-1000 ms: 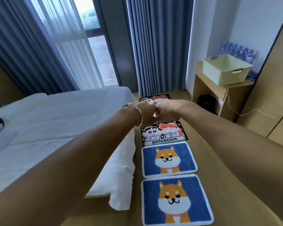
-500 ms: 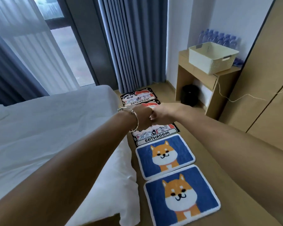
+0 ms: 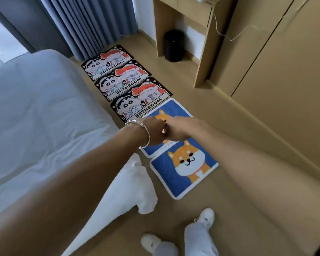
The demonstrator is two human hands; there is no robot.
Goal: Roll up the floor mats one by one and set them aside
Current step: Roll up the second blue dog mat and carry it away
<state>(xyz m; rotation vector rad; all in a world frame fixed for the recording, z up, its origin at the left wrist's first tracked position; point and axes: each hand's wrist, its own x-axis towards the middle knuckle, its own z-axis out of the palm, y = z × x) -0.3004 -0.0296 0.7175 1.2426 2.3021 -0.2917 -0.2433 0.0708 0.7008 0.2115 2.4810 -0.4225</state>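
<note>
Several floor mats lie flat in a row on the wooden floor beside the bed. Nearest me is a blue mat with a dog face (image 3: pixel 183 169). A second blue dog mat (image 3: pixel 172 109) lies beyond it, partly hidden by my hands. Farther on lie three black cartoon mats reading BATHROOM, the near one (image 3: pixel 140 106), the middle one (image 3: pixel 122 82) and the far one (image 3: pixel 107 61). My left hand (image 3: pixel 153 132), with a bracelet at its wrist, and my right hand (image 3: pixel 181 130) are both fists, held out in the air knuckle to knuckle. Neither holds anything.
The white bed (image 3: pixel 44 111) fills the left, its sheet corner (image 3: pixel 137 191) hanging to the floor. A wooden side table (image 3: pixel 201 52) with a black bin (image 3: pixel 174 45) under it stands at the back. Wardrobe doors (image 3: pixel 284 80) line the right. My feet (image 3: pixel 205 217) stand at the bottom.
The view has tilted downward and nearer, so all the mats and my feet now show. My fists stay pressed together and now hang over the second dog mat.
</note>
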